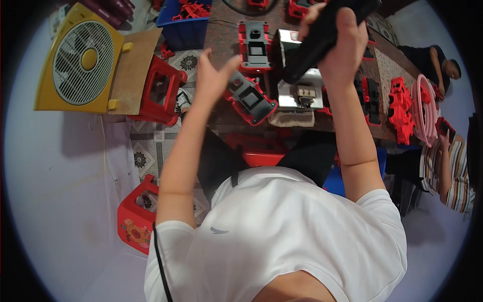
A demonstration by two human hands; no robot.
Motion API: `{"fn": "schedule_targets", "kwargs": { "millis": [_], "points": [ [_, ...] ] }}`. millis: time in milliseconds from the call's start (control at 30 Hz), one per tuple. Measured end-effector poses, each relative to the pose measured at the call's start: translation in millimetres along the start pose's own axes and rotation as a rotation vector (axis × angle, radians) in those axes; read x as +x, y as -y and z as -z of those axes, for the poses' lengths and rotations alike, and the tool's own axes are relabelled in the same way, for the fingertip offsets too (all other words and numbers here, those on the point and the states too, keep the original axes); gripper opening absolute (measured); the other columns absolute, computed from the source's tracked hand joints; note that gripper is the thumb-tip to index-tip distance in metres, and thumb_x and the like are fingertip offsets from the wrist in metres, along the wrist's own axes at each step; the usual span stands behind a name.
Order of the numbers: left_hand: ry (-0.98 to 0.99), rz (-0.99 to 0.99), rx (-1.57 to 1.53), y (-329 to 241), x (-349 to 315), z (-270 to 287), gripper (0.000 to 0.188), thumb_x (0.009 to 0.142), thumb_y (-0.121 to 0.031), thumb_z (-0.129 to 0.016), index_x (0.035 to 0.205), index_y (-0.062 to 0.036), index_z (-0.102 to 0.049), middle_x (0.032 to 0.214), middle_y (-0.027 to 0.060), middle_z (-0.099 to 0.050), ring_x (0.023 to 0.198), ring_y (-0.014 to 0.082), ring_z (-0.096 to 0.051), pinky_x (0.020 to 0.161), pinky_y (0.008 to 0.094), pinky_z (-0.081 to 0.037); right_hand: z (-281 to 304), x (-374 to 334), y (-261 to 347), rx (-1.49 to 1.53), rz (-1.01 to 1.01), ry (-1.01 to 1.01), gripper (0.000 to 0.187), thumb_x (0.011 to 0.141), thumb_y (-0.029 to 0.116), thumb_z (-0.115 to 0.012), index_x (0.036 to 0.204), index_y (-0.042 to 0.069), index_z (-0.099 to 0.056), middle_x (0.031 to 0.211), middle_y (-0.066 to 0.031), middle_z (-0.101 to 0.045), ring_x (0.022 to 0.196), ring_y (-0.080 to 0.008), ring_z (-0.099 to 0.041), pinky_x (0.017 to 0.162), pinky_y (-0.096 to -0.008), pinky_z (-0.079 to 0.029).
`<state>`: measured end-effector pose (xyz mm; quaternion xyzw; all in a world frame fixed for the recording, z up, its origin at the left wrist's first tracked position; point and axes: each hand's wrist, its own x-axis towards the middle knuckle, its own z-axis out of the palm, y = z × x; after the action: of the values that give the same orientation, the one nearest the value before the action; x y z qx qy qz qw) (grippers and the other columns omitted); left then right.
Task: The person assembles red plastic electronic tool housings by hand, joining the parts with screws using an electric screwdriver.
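Note:
My right hand [343,53] is raised over the far side of the table, wrapped around a long, thick black object [313,49] whose kind I cannot make out. My left hand [214,80] hovers at the table's left edge, fingers and thumb apart, with nothing in it. Closest to it lies a tilted red-and-grey plastic housing [250,98] with a square recess. A similar housing [255,46] lies just beyond. Below the black object stands a shiny metal box-like fixture [301,94], partly hidden by the black object.
More red-and-black housings [371,100] and red plastic frames [401,110] lie right, beside a pink basket [425,110]. A blue bin [184,29] of red parts stands far left. A yellow fan [83,63] and red stools [135,221] are left. Two other people [450,166] sit right.

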<state>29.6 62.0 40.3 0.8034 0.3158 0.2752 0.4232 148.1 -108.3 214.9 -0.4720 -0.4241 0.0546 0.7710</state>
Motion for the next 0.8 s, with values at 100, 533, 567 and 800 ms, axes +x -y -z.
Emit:
{"fn": "schedule_targets", "kwargs": {
  "millis": [100,533,567,800],
  "points": [
    [0.22,0.131,0.09,2.0,74.1,-24.8,0.091,0.071,-0.058,-0.075,0.127,0.0076,-0.047,0.115,0.0238,-0.059,0.104,0.0307,-0.058,0.092,0.0375,-0.046,37.2,-25.4,5.7,0.034,0.012,-0.007,0.039,0.092,0.033,-0.061,0.106,-0.001,-0.047,0.078,-0.0141,-0.061,0.062,-0.0187,-0.061,0.055,-0.0305,-0.052],
    [0.562,0.309,-1.261,-57.6,22.2,46.8,0.045,0.097,-0.033,-0.051,0.131,-0.0041,-0.048,0.126,0.0133,-0.058,0.112,0.0271,-0.06,0.095,0.048,-0.049,84.8,-74.6,-13.2,-0.151,0.304,-0.075,0.042,0.087,0.026,-0.068,0.11,0.0,-0.044,0.079,-0.0087,-0.06,0.065,-0.0128,-0.058,0.058,-0.0261,-0.048],
    [0.494,0.339,-1.225,-67.6,-7.5,47.9,0.047,0.098,-0.033,-0.049,0.134,-0.0035,-0.046,0.13,0.0139,-0.055,0.113,0.0277,-0.059,0.096,0.0477,-0.049,84.9,-77.0,-13.1,-0.211,0.269,-0.057,0.049,0.089,0.038,-0.065,0.112,0.001,-0.043,0.082,-0.0134,-0.061,0.066,-0.0166,-0.06,0.058,-0.0288,-0.05],
    [0.406,0.385,-1.112,-32.5,-28.7,24.1,0.044,0.097,-0.033,-0.053,0.129,-0.0028,-0.05,0.12,0.012,-0.06,0.105,0.0239,-0.062,0.089,0.0395,-0.053,76.2,-85.1,-20.1,-0.146,0.252,-0.044,0.04,0.085,0.024,-0.07,0.105,0.0,-0.046,0.08,-0.0079,-0.06,0.066,-0.012,-0.059,0.059,-0.025,-0.048]
  ]
}}
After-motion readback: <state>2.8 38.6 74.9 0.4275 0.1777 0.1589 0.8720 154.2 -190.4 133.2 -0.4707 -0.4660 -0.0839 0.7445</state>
